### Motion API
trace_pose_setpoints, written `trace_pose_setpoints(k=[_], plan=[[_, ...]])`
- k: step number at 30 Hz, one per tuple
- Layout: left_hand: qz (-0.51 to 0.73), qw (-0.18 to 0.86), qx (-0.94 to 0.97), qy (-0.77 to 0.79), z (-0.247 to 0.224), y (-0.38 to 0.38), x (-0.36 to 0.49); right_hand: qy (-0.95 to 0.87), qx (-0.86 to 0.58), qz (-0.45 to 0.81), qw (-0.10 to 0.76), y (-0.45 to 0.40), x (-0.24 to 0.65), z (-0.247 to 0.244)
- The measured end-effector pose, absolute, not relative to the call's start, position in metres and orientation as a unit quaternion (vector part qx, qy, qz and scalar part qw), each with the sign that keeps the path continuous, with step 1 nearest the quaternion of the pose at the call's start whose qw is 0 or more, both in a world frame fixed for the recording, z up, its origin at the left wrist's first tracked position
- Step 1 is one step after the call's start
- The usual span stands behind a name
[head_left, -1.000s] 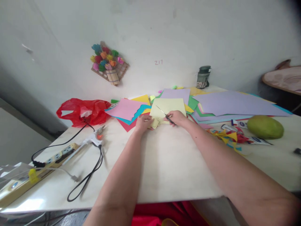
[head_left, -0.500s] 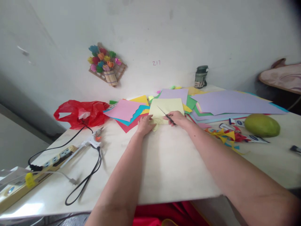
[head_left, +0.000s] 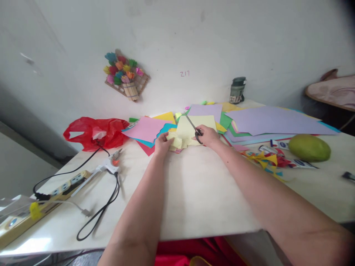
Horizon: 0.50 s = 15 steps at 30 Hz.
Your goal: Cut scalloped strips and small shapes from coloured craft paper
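A pale yellow sheet lies at the middle of the table, over other coloured papers. My left hand pinches small pale yellow paper pieces at the sheet's near left corner. In my right hand are black-handled scissors, their blades pointing up and left over the pale yellow sheet. The blades look closed. The exact outline of the small pieces is too small to tell.
Pink paper and a red plastic bag lie left. A glue gun, cables and a power strip are nearer. To the right are purple paper, scraps, glue tubes and a green fruit.
My left hand has moved slightly left and lifted the small pale yellow pieces, once flat under its fingers. The scissors have shifted up and now point more steeply.
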State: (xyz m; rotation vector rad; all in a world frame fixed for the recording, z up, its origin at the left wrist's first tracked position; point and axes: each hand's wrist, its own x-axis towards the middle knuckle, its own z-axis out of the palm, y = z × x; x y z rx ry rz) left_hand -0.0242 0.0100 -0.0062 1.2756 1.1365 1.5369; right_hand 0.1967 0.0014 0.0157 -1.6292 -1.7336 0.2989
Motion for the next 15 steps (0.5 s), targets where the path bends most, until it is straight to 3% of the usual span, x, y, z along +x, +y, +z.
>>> trace_pose_setpoints(k=[11, 15], plan=[[0.660, 0.458, 0.405, 0.436, -0.003, 0.010, -0.038, -0.801, -0.565, -0.021, 0.198, -0.014, 0.188, 0.030], [0.655, 0.460, 0.405, 0.442, -0.004, 0.010, -0.040, -0.808, -0.555, -0.025, 0.194, -0.014, 0.184, 0.029]])
